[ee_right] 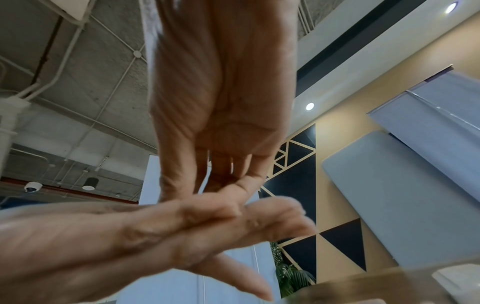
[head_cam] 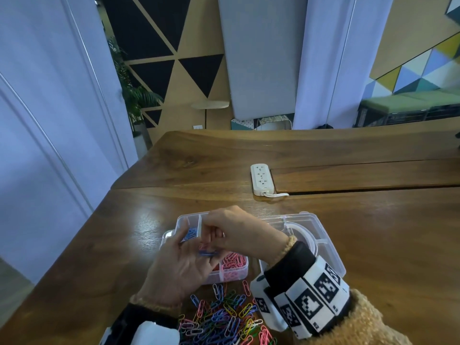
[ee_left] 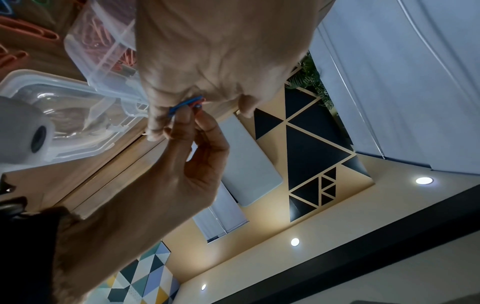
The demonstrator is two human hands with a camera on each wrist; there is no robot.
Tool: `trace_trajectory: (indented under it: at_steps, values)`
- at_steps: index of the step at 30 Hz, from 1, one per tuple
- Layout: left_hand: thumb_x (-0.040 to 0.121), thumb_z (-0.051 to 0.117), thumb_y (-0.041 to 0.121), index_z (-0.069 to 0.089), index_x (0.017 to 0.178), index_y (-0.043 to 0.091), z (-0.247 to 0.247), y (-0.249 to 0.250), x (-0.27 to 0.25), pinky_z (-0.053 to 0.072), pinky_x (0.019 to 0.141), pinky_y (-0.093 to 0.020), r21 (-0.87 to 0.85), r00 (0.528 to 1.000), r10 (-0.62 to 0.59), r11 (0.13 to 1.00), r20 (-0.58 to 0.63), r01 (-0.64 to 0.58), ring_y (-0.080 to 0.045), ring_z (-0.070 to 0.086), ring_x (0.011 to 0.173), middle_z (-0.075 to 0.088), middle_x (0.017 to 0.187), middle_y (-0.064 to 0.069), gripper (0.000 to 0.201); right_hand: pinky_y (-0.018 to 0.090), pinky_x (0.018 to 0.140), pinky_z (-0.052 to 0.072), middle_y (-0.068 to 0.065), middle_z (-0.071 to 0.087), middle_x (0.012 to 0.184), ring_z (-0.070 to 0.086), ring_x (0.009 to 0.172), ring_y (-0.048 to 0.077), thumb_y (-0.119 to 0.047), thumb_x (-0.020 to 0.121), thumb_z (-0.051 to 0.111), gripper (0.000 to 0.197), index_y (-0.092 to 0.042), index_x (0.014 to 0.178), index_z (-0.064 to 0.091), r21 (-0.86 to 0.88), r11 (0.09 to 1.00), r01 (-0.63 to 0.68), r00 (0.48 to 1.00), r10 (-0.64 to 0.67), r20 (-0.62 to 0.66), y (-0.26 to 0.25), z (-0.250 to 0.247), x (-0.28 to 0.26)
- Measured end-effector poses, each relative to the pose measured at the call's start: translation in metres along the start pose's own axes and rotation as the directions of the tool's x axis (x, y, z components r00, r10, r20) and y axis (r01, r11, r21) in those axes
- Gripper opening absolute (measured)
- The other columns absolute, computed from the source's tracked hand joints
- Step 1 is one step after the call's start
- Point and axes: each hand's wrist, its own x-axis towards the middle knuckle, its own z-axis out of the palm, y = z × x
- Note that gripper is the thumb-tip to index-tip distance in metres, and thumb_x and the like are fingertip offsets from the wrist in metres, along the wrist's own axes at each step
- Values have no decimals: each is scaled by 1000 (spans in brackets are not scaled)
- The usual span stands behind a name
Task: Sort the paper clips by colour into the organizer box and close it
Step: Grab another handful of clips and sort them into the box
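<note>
We are partway through the sort, by our reckoning well short of half. The box (head_cam: 225, 276) sits open on the table (head_cam: 373, 245), its lid (head_cam: 321, 235) laid flat to the right, so closing is not yet done. The near compartments already hold a good heap of pink clips (head_cam: 234, 263), and a far compartment holds a few blue clips (head_cam: 191, 233); the other sections we can see look unfilled, though our hands hide much of the box. A large mixed pile (head_cam: 224, 319) of blue, pink, green, yellow and white clips lies on the table just in front of the box, between our wrists, and that is the bulk of what is left. Both hands hover together over the box. Our left hand (head_cam: 184, 265) is turned palm up with fingers loosely curled, cradling a small bunch of blue clips (head_cam: 207, 253) with a pink or red one among them. Our right hand (head_cam: 236, 232) reaches down into that palm, its thumb and forefinger pinched on the bunch; the left wrist view shows a blue and a red clip (ee_left: 185, 105) caught between those fingertips. We judge the present step to be picking the handful apart by colour and dropping each clip in its section. A power strip (head_cam: 261, 179) lies farther back, well apart from the work.
</note>
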Motion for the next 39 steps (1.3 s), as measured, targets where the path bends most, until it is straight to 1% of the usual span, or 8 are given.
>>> trace_trajectory:
  at_steps: [4,9,16,18,22,26,29,39]
  values:
    - [80,57,52,50,124,-14,-6,2,-4,44,100,-45,13,998,-18,1000,60,17,-29,24,143,25,152,-24,80,20,73,44,6,62,90,51,78,9,-5,80,65,5,-5,83,61,85,996,27,999,-24,-40,1,11,-4]
    - [88,40,57,56,121,-15,-12,0,-4,47,101,-39,85,994,-13,996,106,4,-30,54,120,54,128,-27,80,25,68,44,6,64,78,56,72,13,-4,74,70,11,-5,75,58,152,987,57,995,-42,-95,4,18,-6]
    - [91,34,59,55,125,-12,-16,-1,-3,36,108,-33,69,978,-43,997,206,30,-28,58,116,55,129,-25,81,6,58,40,-5,62,73,53,61,-8,-1,74,70,11,-7,76,61,375,927,-21,993,64,-102,4,23,-11]
    - [94,32,58,48,132,-11,-13,0,-5,33,110,-32,35,971,-40,999,235,33,-29,57,116,53,133,-25,80,12,59,48,-3,63,73,58,62,-3,3,73,68,13,-7,76,61,455,890,-13,989,79,-126,3,24,-11]
    - [84,44,54,61,117,-12,-12,-1,-5,54,88,-34,31,991,-52,998,121,49,-28,65,100,62,119,-25,76,37,68,57,10,67,82,66,76,19,4,75,68,25,-18,71,56,559,829,-14,982,117,-149,8,27,-9]
    - [96,36,52,64,113,-8,-9,-1,-5,52,90,-39,-22,998,-42,999,54,43,-26,42,120,56,124,-22,69,47,70,57,17,68,80,68,76,31,5,72,71,28,-19,68,58,669,741,-48,965,208,-161,10,29,-10]
    - [96,39,43,69,103,-10,-8,-1,-6,52,89,-40,10,996,-43,999,72,42,-30,50,115,61,117,-25,62,51,69,56,25,67,80,67,75,38,8,72,70,26,-17,68,62,754,655,-59,953,260,-152,11,31,-11]
    - [100,32,43,54,115,-19,-3,-1,-11,55,85,-46,-21,996,-61,998,61,63,-41,56,114,51,127,-37,67,25,49,54,7,69,62,68,57,19,13,74,65,17,-4,74,61,884,464,-64,913,385,-136,13,33,-12]
